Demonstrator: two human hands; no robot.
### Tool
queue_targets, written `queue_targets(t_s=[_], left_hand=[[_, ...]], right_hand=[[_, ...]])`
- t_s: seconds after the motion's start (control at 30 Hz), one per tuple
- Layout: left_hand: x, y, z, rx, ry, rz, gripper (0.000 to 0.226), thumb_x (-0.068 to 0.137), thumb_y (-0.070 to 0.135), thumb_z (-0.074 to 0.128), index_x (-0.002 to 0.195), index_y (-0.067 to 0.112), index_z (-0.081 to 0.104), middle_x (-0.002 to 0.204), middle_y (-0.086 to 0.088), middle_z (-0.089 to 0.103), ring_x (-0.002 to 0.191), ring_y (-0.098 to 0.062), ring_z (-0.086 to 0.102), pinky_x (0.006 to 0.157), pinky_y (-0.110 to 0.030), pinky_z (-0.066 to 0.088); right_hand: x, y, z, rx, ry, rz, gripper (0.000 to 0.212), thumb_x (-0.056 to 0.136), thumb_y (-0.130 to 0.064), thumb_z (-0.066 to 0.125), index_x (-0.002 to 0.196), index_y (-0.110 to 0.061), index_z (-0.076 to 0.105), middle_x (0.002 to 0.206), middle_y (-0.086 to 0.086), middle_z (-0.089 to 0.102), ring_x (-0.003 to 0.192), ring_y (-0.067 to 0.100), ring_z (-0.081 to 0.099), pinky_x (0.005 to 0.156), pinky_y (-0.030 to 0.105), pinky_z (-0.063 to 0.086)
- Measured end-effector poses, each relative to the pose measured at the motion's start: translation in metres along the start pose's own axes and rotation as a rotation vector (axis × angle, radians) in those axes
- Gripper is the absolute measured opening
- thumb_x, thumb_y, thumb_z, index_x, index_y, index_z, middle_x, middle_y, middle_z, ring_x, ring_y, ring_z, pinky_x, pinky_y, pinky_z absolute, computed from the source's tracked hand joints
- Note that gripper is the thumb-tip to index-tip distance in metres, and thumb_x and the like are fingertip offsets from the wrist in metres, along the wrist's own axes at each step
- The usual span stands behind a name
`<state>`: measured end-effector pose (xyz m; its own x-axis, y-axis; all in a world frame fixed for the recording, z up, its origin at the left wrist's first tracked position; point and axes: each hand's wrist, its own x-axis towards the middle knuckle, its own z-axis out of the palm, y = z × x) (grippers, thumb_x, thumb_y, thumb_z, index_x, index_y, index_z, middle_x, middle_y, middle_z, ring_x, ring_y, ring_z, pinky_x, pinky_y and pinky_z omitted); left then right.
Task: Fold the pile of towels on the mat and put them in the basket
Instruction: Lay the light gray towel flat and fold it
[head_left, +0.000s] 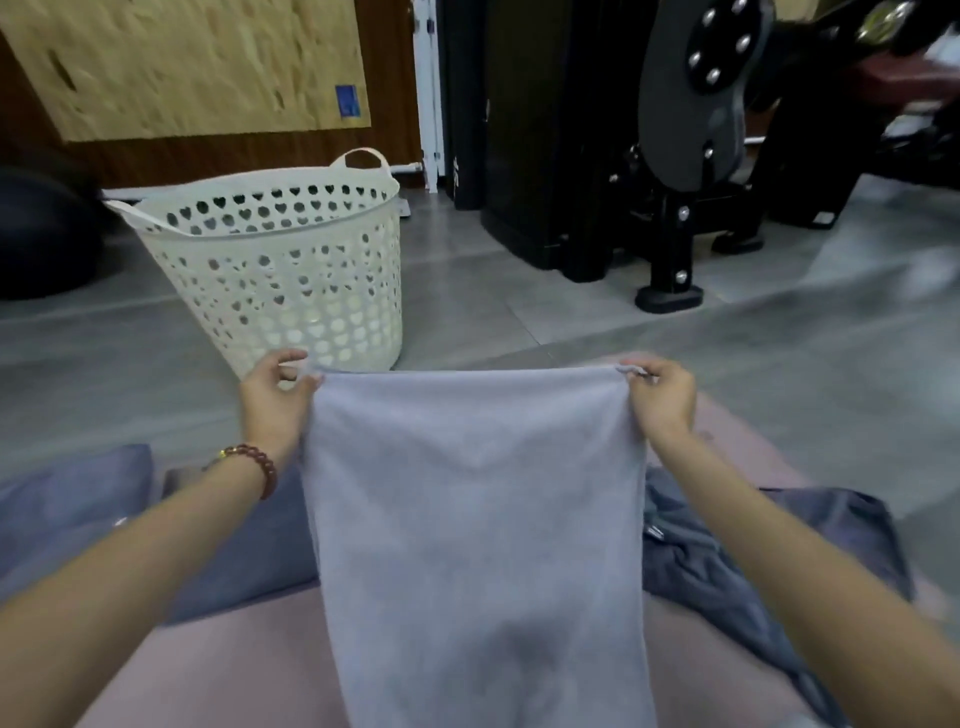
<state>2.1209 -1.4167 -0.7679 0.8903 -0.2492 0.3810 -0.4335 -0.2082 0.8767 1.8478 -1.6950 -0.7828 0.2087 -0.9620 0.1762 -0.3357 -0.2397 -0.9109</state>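
Now the pale lilac-grey terry towel (475, 519) hangs spread between both hands. L hand (275, 395) pinches its top-left corner and R hand (662, 395) pinches its top-right, top edge taut, w/ the rest dropping below the grips over the pink floor mat (223, 660). Cream plastic basket w/ heart-shaped holes (270, 280) stands just beyond the L hand, and a crumpled dark grey towel (727, 561) lies on the mat under the R forearm.
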Motion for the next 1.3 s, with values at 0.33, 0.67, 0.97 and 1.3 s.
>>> queue_targets(t_s=[0.33, 0.67, 0.97, 1.3], left_hand=[[0.07, -0.133, 0.069, 0.133, -0.139, -0.148, 0.006, 0.084, 0.005, 0.063, 0.089, 0.004, 0.067, 0.083, -0.009, 0.062, 0.081, -0.018, 0.057, 0.078, -0.029, 0.046], [0.072, -0.197, 0.102, 0.221, -0.348, -0.183, 0.022, 0.081, -0.009, 0.059, 0.093, 0.008, 0.054, 0.085, -0.001, 0.05, 0.065, -0.015, 0.047, 0.076, -0.032, 0.041], [0.06, -0.212, 0.102, 0.82, -0.643, 0.297, 0.019, 0.083, 0.01, 0.058, 0.101, 0.01, 0.057, 0.106, -0.013, 0.057, 0.095, -0.036, 0.058, 0.082, -0.041, 0.042], [0.087, -0.212, 0.118, 0.662, -0.579, -0.033, 0.01, 0.094, 0.009, 0.047, 0.097, 0.001, 0.054, 0.091, -0.029, 0.059, 0.09, -0.043, 0.058, 0.079, -0.043, 0.042]], right_hand=[[0.066, 0.05, 0.116, -0.152, -0.087, 0.033, 0.033, 0.087, 0.0, 0.045, 0.099, -0.012, 0.073, 0.108, 0.007, 0.069, 0.1, 0.023, 0.062, 0.079, 0.019, 0.04], [0.08, 0.108, 0.163, -0.268, -0.124, 0.207, 0.035, 0.091, -0.003, 0.043, 0.12, -0.009, 0.062, 0.122, 0.013, 0.062, 0.114, 0.03, 0.056, 0.095, 0.031, 0.041], [0.068, 0.14, 0.167, -0.06, -0.088, 0.225, 0.009, 0.091, -0.007, 0.049, 0.085, -0.012, 0.051, 0.076, -0.002, 0.049, 0.079, 0.018, 0.044, 0.067, 0.024, 0.033], [0.089, 0.151, 0.166, -0.029, -0.113, 0.34, 0.014, 0.094, -0.01, 0.045, 0.081, -0.012, 0.045, 0.074, 0.002, 0.041, 0.08, 0.017, 0.039, 0.045, 0.014, 0.032]])
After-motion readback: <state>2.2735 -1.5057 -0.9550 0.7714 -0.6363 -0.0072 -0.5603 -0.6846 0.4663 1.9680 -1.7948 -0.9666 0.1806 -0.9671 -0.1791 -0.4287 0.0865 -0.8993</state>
